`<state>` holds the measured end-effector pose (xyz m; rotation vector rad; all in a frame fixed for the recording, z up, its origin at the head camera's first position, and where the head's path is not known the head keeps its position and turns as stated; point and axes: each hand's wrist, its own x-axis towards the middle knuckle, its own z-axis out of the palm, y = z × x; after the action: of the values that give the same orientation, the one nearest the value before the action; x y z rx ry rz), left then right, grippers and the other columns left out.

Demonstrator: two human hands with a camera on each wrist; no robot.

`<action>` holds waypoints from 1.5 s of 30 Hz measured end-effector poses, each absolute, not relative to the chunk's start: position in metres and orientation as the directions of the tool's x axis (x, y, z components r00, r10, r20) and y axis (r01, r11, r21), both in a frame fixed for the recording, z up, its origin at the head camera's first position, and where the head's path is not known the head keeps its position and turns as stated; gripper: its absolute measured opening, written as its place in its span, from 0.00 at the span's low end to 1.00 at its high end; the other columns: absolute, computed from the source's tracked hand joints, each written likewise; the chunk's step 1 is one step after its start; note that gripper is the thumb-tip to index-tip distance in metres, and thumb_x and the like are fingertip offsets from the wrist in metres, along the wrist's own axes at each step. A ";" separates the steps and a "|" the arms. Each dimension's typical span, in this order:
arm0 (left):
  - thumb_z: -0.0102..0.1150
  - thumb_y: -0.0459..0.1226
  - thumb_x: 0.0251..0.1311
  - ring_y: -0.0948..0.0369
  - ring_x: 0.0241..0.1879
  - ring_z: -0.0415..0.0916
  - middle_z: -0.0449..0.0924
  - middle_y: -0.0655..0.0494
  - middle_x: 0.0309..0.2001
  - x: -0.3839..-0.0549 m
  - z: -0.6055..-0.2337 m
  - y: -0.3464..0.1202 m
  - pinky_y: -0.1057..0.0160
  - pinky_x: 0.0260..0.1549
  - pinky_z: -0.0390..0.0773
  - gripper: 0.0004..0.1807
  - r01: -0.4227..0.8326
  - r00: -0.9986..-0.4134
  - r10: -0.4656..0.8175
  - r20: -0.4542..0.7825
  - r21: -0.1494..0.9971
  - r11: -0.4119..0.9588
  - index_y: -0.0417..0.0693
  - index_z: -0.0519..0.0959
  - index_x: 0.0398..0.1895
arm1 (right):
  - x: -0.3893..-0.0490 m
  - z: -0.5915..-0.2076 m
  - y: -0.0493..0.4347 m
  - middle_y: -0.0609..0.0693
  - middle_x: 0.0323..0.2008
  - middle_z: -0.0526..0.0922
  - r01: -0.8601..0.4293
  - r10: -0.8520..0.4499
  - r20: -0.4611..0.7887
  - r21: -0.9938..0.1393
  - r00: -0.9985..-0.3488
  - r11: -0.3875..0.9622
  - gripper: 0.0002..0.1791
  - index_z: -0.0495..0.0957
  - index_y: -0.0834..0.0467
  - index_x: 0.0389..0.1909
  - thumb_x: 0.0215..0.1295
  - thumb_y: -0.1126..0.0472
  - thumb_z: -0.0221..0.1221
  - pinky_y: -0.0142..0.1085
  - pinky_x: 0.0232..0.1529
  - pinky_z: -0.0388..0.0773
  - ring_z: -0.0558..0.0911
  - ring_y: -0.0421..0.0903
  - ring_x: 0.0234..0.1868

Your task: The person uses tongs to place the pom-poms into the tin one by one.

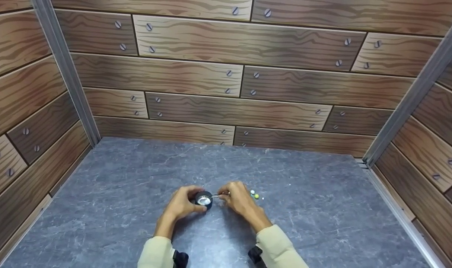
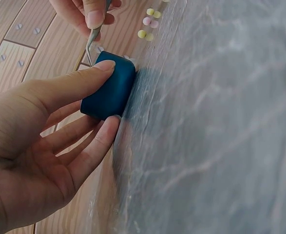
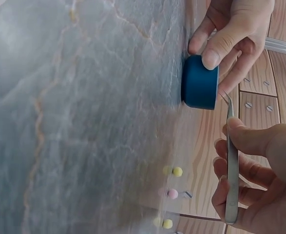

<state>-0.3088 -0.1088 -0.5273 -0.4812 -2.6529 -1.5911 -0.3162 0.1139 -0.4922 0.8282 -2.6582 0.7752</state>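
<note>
A small round dark-blue cup point(image 1: 204, 200) with a shiny silvery inside stands on the table, its mouth facing up. My left hand point(image 1: 182, 203) holds it from the side, thumb point(image 2: 82, 84) on one flank and fingers around the other. In my right hand point(image 1: 238, 198) is a pair of bent-tip metal tweezers point(image 3: 232, 170), pinched between thumb and fingers. The tweezers' fine tips reach the cup's rim, close over the opening. Beside the right hand lie little round balls, among them a yellow ball point(image 3: 177, 171) and a pink ball point(image 3: 172, 194).
The grey marbled tabletop point(image 1: 322, 212) is glossy and mirrors the balls. Wood-patterned panels point(image 1: 211, 44) enclose it at the back and both sides, with metal posts point(image 1: 67, 70) at the corners. A tiny white speck point(image 1: 263, 198) lies right of the balls.
</note>
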 end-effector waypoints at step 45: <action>0.83 0.31 0.43 0.48 0.52 0.85 0.88 0.42 0.51 -0.310 -0.528 -0.109 0.45 0.58 0.81 0.33 0.247 -0.958 0.245 0.147 0.856 0.453 0.37 0.83 0.57 | -0.327 -0.497 0.234 0.55 0.30 0.91 -0.483 -0.328 0.378 -0.455 -0.865 0.748 0.06 0.90 0.62 0.33 0.53 0.71 0.72 0.34 0.31 0.79 0.84 0.46 0.29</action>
<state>-0.3099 -0.1093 -0.5276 -0.4536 -2.6761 -1.5778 -0.3265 0.2345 -0.4975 0.6340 -2.6738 0.8059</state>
